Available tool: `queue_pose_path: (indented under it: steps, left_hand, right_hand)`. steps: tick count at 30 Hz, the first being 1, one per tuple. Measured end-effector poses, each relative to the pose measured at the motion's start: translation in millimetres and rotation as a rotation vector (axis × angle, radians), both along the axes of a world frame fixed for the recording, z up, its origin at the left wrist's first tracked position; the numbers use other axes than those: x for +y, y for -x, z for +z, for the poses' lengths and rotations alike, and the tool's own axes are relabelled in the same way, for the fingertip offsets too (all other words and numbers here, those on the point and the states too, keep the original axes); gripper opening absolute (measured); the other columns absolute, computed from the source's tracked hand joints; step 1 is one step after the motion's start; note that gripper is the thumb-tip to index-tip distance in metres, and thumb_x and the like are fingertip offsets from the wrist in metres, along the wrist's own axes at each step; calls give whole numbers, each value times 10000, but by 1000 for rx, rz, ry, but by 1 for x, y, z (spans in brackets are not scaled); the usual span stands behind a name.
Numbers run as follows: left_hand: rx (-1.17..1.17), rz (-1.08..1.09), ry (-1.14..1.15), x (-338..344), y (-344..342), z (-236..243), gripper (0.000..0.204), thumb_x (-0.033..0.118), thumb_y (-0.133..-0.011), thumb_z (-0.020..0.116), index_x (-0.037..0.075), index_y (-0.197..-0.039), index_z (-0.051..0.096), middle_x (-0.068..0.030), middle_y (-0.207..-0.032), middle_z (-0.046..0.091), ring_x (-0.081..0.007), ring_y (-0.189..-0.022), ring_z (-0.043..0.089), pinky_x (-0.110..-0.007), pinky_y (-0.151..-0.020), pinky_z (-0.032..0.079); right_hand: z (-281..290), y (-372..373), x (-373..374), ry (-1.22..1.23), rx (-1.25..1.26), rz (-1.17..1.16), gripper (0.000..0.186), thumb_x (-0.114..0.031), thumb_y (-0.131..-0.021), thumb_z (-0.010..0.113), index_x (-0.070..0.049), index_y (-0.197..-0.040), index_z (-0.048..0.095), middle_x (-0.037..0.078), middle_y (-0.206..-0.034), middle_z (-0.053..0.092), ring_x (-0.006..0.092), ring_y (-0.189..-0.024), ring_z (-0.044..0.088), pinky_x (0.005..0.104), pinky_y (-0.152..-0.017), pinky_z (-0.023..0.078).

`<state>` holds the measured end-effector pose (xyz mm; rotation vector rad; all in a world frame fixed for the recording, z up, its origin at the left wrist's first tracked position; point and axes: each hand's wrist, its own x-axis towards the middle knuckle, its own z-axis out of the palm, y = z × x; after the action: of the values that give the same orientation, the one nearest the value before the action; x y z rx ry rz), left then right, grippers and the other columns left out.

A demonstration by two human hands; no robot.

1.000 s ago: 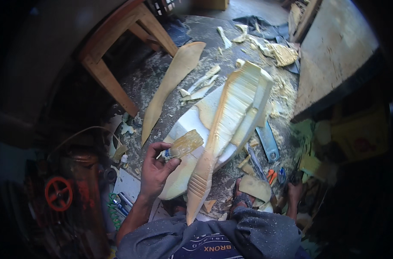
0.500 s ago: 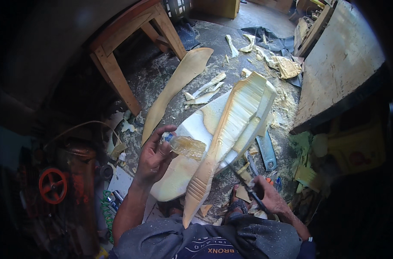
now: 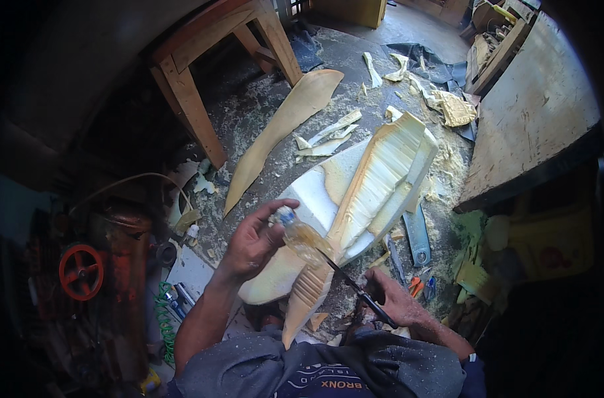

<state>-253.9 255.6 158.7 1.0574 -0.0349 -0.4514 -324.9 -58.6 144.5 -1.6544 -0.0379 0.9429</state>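
Note:
My left hand (image 3: 254, 240) grips a clear plastic bottle (image 3: 304, 243) by its blue-capped end; something yellowish shows inside. My right hand (image 3: 387, 300) is closed round the black handle of a long, thin, dark-bladed tool (image 3: 347, 281), perhaps a knife. Its tip meets the bottle's far end in this view; whether it touches or enters cannot be made out. Under both lies a long carved yellow foam piece (image 3: 368, 176), ridged across and browned along one edge. It rests over a larger white foam block (image 3: 267, 282), its narrow end reaching my lap.
A flat curved tan panel (image 3: 282, 126) lies beside a wooden stool (image 3: 189, 99). Foam offcuts (image 3: 328, 136) and dust litter the floor. Right, a large board (image 3: 534, 113) leans near a blue-grey flat tool (image 3: 417, 235) and orange-handled tool (image 3: 416, 286). Left stands machinery with a red handwheel (image 3: 81, 272).
My right hand has raised the dark-bladed tool up and left, bringing its tip to the bottle. My left hand has shifted right with the bottle, now tilted more downward. The whole view has shifted slightly.

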Motion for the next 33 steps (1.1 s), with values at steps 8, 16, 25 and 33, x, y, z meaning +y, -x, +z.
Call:
queue_pose_path:
  steps: [8, 16, 25, 33]
  left_hand:
    - [39, -49, -44, -9, 2, -2, 630, 366, -991, 702, -9, -1452, 495, -99, -1178, 663, -140, -1052, 667, -284, -917, 561]
    - [-3, -295, -263, -12, 3, 6, 586, 293, -986, 719, -14, -1450, 536, -107, -1331, 626, -134, -1100, 653, -293, -994, 537]
    - [-148, -284, -383, -10, 4, 7, 544, 193, -977, 732, 12, -1458, 555, -86, -1398, 601, -119, -1144, 613, -274, -987, 518]
    - [-242, 13, -410, 13, -5, 14, 552, 130, -980, 716, 3, -1477, 511, -115, -1450, 563, -168, -1248, 587, -325, -1082, 489]
  right_hand:
    - [-10, 6, 10, -57, -9, 25, 627, -352, -832, 882, -32, -1169, 463, 19, -869, 531, 111, -783, 492, 304, -647, 447]
    - [-5, 7, 18, -261, -26, -90, 517, -394, -907, 810, -64, -1098, 460, -15, -807, 497, 69, -757, 458, 273, -591, 378]
    - [0, 11, 14, -135, 3, -28, 440, -296, -911, 824, -73, -1009, 457, -19, -698, 544, 54, -632, 463, 273, -524, 367]
    - [-12, 15, -1, -168, -2, 20, 546, -412, -960, 747, -38, -1209, 435, 47, -943, 541, 122, -881, 480, 327, -742, 456]
